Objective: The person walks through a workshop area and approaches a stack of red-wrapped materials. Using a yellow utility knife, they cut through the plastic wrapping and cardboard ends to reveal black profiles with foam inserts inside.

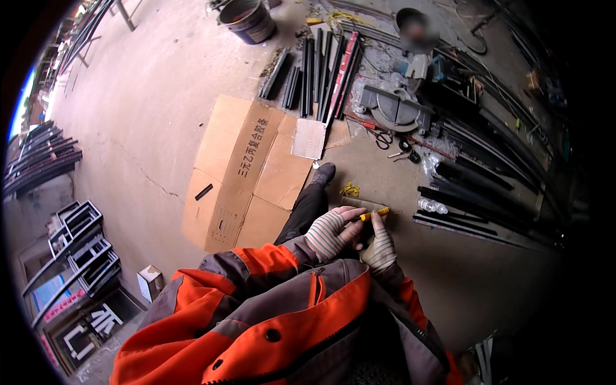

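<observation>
Both my hands wear striped, fingerless knit gloves and meet in front of my jacket. My left hand [328,235] is closed, its fingertips at the left end of a short yellow stick-like thing [375,214] with dark marks. Close beside it, my right hand [379,245] is closed too, a finger reaching up against the yellow thing. The exact kind of this thing is too small to make out. The lower fingers of both hands are partly hidden between the palms. Just beyond them, a small tangle of yellow cord or strip [350,189] lies on the floor.
A flattened cardboard sheet [256,173] lies ahead left, with a short black piece [204,192] on it. Black profiles [314,70] lie beyond. A mitre saw [398,109], scissors [383,139] and a plastic bottle [432,206] are to the right. A bucket [247,22] stands far off.
</observation>
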Demonstrator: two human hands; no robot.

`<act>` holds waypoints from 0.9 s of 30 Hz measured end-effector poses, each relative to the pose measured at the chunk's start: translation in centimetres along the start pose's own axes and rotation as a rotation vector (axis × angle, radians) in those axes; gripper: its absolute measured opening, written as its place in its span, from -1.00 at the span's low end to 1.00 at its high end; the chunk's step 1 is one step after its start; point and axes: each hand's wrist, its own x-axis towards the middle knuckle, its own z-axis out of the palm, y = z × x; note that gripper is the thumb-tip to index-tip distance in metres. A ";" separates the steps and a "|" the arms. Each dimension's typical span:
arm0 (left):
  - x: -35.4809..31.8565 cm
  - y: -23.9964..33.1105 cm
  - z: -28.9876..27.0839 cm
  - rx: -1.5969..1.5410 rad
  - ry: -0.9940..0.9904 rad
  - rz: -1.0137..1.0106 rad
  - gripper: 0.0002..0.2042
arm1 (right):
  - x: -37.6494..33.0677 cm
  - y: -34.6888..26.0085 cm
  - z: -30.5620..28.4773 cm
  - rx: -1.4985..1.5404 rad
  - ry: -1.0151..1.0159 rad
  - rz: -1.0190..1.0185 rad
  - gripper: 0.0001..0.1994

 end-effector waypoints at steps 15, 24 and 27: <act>-11.5 -0.4 -31.7 -0.159 0.350 -0.441 -0.53 | 6.8 11.9 28.6 -1.955 -0.263 -1.211 -0.29; -16.5 -2.6 -48.0 -0.323 0.702 -0.497 -0.56 | 14.1 18.1 51.0 -2.026 -0.702 -0.805 -0.43; -15.2 -4.6 -51.2 -0.426 0.738 -0.474 -0.59 | 16.3 17.1 56.1 -2.087 -0.779 -0.589 -0.47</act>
